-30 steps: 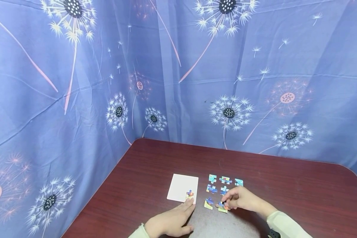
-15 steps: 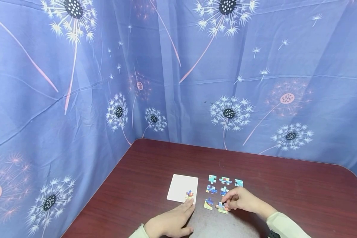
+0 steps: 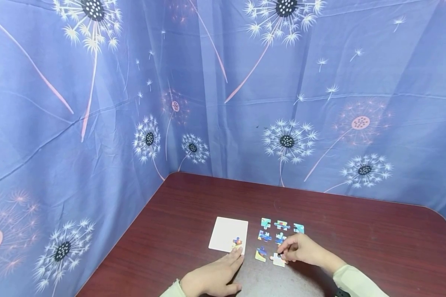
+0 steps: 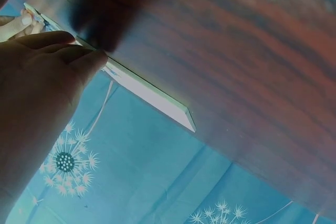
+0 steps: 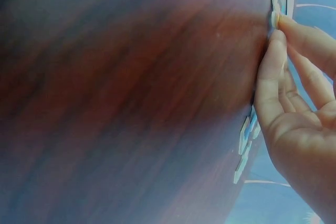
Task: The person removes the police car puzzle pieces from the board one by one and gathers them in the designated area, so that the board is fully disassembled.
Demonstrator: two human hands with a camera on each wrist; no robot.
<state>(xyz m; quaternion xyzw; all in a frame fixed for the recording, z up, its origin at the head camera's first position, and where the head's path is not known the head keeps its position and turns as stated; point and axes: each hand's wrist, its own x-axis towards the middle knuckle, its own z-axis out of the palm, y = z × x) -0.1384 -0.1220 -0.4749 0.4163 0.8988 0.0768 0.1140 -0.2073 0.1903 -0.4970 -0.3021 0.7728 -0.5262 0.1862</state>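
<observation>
My left hand [image 3: 217, 273] lies with its fingers straight, fingertips on the near right corner of a square white board [image 3: 228, 233]. Just beyond those fingertips, a colourful jigsaw piece [image 3: 237, 242] sits on the board in that corner. With thumb and forefinger my right hand [image 3: 302, 248] pinches the right edge of another jigsaw piece [image 3: 278, 260], low over the table; its face looks pale with glare. To its left lies a blue and yellow jigsaw piece [image 3: 260, 254]. In the right wrist view, thumb and fingertip [image 5: 276, 38] meet at the piece's edge.
Several more jigsaw pieces lie in loose rows behind the right hand, such as a light blue corner piece [image 3: 265, 223] and a blue one [image 3: 264, 235]. The dark red wooden table [image 3: 163, 231] reaches back to a blue dandelion-print curtain [image 3: 238, 136].
The piece between my right thumb and forefinger has turned from coloured to pale with glare, as if slightly tilted. Both hands stay in nearly the same places.
</observation>
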